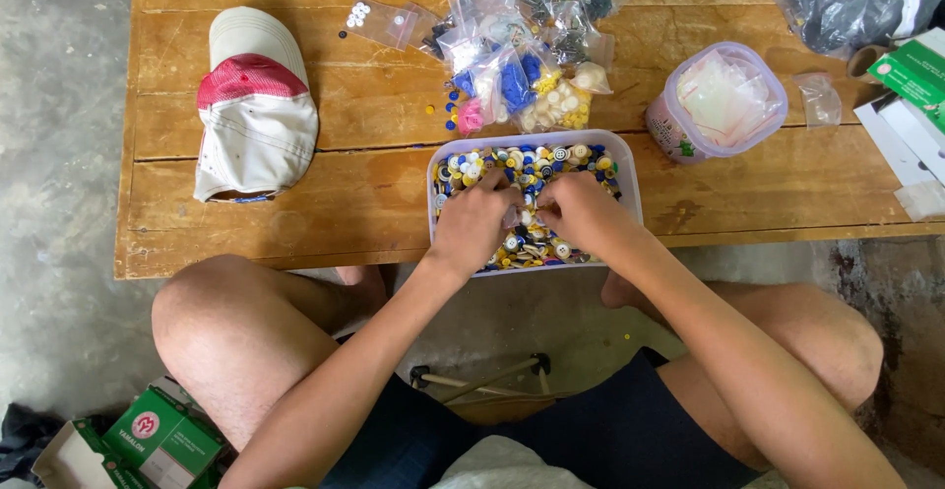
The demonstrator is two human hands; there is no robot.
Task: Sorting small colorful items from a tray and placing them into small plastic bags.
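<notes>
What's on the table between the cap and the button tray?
Nothing: in the head view, only bare wood of the table separates the cap from the button tray.

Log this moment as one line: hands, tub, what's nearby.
left hand: in button tub | right hand: in tub, fingertips meeting left | grip: contents hidden | behind tub: bagged buttons | left: cap

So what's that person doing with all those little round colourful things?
A seated person has both hands in a shallow clear plastic tub of mixed blue, yellow and white buttons at the edge of a low wooden table. The left hand and right hand meet at the middle, fingers pinched together. Small clear bags of sorted buttons lie behind the tub.
</notes>
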